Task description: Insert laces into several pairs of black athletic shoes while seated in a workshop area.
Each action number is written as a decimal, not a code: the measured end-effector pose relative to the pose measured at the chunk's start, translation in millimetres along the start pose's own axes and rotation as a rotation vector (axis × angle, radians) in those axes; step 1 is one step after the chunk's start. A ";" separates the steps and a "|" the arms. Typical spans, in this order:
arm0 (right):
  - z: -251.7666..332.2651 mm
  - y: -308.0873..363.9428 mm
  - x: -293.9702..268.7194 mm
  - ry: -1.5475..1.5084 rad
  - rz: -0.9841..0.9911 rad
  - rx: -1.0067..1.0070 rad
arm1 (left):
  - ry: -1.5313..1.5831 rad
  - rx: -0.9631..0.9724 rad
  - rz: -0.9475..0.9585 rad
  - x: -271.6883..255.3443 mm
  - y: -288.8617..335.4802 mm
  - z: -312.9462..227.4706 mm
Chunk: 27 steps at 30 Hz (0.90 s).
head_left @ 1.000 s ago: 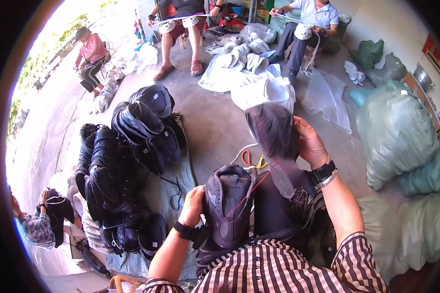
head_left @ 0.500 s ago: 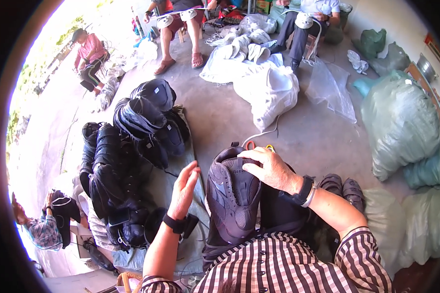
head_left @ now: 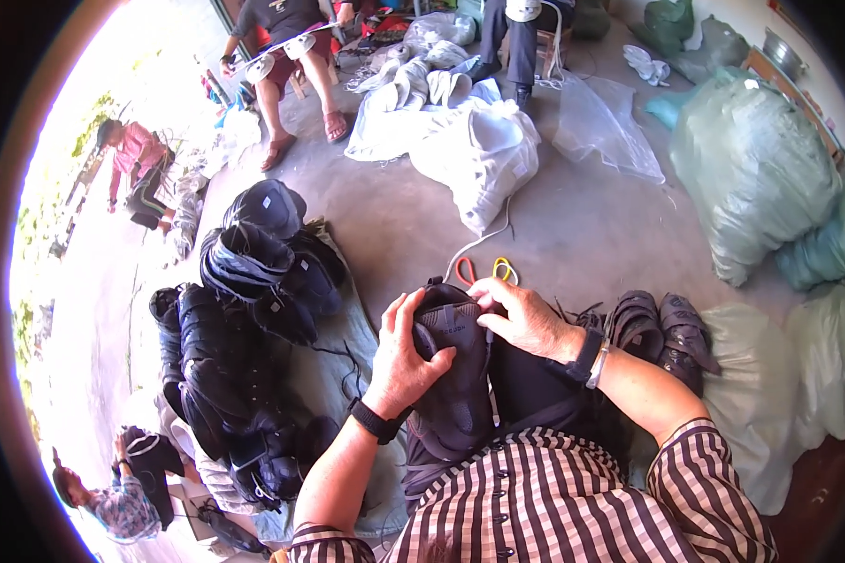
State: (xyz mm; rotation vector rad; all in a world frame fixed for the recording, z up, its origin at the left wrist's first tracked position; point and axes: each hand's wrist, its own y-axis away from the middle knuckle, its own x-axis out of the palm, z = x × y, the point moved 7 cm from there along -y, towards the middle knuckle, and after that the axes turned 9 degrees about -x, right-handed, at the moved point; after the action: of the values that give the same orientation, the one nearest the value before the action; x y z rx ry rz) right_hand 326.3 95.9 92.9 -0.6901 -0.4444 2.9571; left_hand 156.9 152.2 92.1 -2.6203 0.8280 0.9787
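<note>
A dark shoe upper (head_left: 455,385) stands on my lap, its collar opening facing away from me. My left hand (head_left: 404,361) is closed round its left side, thumb lying across the tongue. At the right edge of the collar, my right hand (head_left: 526,319) pinches the upper between thumb and fingers; whether anything small sits in that pinch is hidden. Just beyond the collar lie a red loop (head_left: 466,271) and a yellow loop (head_left: 506,271), like scissor handles, with a white cord running up to them.
Left of me, a pile of black shoe uppers (head_left: 235,375) lies on a grey sheet (head_left: 347,281). Sandals (head_left: 671,328) and filled plastic sacks (head_left: 760,178) are on the right. Ahead is a white bag (head_left: 483,159). Several people sit working around the floor.
My left hand has moved in from beside the upper and taken hold of its left side. My right hand has shifted from the tongue top to the collar's right edge. The view has turned slightly.
</note>
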 end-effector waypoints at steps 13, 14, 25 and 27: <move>-3.0 -17.3 19.2 0.362 0.346 -0.202 | 0.032 -0.070 0.028 6.5 -10.9 -5.3; -4.2 -15.9 19.2 0.360 0.343 -0.201 | -0.022 -0.050 0.022 6.4 -10.8 -10.0; 13.7 23.6 15.1 0.516 0.454 -0.537 | -0.325 0.194 -0.100 7.8 0.9 -44.5; 11.9 22.4 19.2 0.530 0.410 -0.578 | -0.397 0.443 -0.049 17.4 8.7 -48.7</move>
State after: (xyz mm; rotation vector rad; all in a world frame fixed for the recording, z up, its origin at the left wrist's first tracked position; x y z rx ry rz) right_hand 303.7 74.0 88.4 -1.7467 -1.2366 2.7839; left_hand 188.5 118.7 117.1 -1.9806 0.7691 1.1029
